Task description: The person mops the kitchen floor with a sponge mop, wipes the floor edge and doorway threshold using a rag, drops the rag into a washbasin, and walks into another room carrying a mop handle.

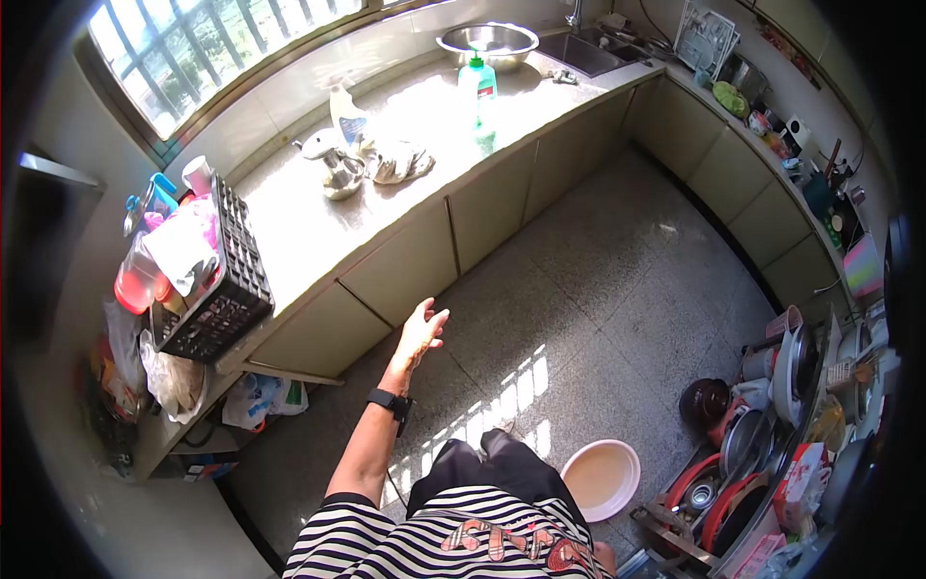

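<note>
My left hand reaches forward over the floor, in front of the lower cabinet doors. Its fingers are apart and hold nothing; a black watch is on the wrist. On the sunlit counter beyond it stand a metal kettle, a crumpled grey cloth and a spray bottle. Farther along is a green pump bottle, close to a wide steel basin. A bit of skin shows beside my striped shirt at the lower right, but my right hand is out of sight.
A pink basin holding cloudy water stands on the floor by my right side. A rack of pots and lids lines the right. A black plastic crate stands on the counter at left. The sink is at the far corner.
</note>
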The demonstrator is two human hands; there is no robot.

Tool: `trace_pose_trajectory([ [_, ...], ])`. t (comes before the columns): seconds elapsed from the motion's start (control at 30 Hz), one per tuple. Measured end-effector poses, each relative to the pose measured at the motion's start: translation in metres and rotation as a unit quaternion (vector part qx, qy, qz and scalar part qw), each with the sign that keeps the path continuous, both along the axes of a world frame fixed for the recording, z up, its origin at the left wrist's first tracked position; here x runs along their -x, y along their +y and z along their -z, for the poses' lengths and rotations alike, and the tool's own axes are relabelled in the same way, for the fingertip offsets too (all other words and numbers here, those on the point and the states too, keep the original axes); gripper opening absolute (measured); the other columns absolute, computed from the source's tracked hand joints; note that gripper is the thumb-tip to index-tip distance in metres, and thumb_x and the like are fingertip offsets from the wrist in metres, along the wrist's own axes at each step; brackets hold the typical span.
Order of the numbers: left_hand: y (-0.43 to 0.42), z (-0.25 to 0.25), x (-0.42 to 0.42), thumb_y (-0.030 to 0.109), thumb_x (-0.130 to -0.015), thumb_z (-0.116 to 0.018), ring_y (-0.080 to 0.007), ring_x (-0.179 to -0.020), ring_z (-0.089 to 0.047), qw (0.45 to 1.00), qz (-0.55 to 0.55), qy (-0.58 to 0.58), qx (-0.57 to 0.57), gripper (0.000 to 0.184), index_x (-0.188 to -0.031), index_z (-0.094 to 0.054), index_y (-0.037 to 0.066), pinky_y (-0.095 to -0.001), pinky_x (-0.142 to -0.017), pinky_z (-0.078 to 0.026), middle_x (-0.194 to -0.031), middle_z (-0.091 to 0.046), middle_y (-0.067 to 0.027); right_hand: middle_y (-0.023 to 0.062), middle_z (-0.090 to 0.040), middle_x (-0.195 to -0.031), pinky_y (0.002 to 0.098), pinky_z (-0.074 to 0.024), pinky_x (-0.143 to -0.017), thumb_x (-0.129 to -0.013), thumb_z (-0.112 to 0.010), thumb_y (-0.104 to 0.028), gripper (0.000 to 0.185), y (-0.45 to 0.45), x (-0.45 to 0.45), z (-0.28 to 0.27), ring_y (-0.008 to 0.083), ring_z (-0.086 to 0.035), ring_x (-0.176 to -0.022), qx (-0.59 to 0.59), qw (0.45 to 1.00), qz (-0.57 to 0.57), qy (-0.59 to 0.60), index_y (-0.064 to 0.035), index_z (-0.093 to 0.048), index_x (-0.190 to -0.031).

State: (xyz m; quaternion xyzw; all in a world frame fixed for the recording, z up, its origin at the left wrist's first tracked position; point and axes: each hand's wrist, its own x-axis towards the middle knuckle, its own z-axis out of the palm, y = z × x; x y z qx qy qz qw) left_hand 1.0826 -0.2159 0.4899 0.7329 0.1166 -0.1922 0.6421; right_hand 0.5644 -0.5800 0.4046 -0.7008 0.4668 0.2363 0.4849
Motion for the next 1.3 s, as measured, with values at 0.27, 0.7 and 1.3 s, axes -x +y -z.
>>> trace_pose_trajectory([
  [0.27,0.004,-0.035,-0.238,0.034,-0.071,-0.063,-0.0289,-0.102,-0.044,0.924,0.014,-0.245,-0.294,0.07,-0.121,-0.034,-0.005,-0.0328,-0.085,-0.035,-0.117,-0.042,-0.0222,0.0045,-0.053,-0.061,0.0203,-0.0402,-0.04,-0.082,-0.045,-0.011,0.034,-0.02,-0.14,-0.058,0.0092,-0.049,-0.045,0.009,0.985,0.149,-0.091,-0.0021,-0.046,-0.114],
  [0.7,0.063,0.045,-0.455,0.04,-0.068,-0.066,-0.0288,-0.098,-0.048,0.762,0.263,-0.349,-0.478,0.065,-0.115,-0.042,0.002,-0.0372,-0.084,-0.038,-0.11,-0.049,-0.0187,0.0042,-0.054,-0.061,0.0213,-0.0415,-0.041,-0.08,-0.048,-0.012,0.032,0.292,-0.119,-0.082,0.0095,-0.05,-0.046,-0.058,0.885,0.452,0.097,-0.0049,-0.05,-0.111],
  [1.3,-0.152,0.032,0.034,0.024,-0.075,-0.062,-0.0115,-0.087,-0.05,0.723,0.645,0.241,0.065,0.035,-0.103,-0.049,0.007,-0.027,-0.078,-0.04,-0.095,-0.054,-0.003,0.0053,-0.055,-0.064,0.0211,-0.043,-0.043,-0.081,-0.05,-0.021,0.033,0.561,-0.034,-0.065,0.01,-0.052,-0.048,-0.047,0.594,0.803,-0.027,-0.0066,-0.048,-0.111],
])
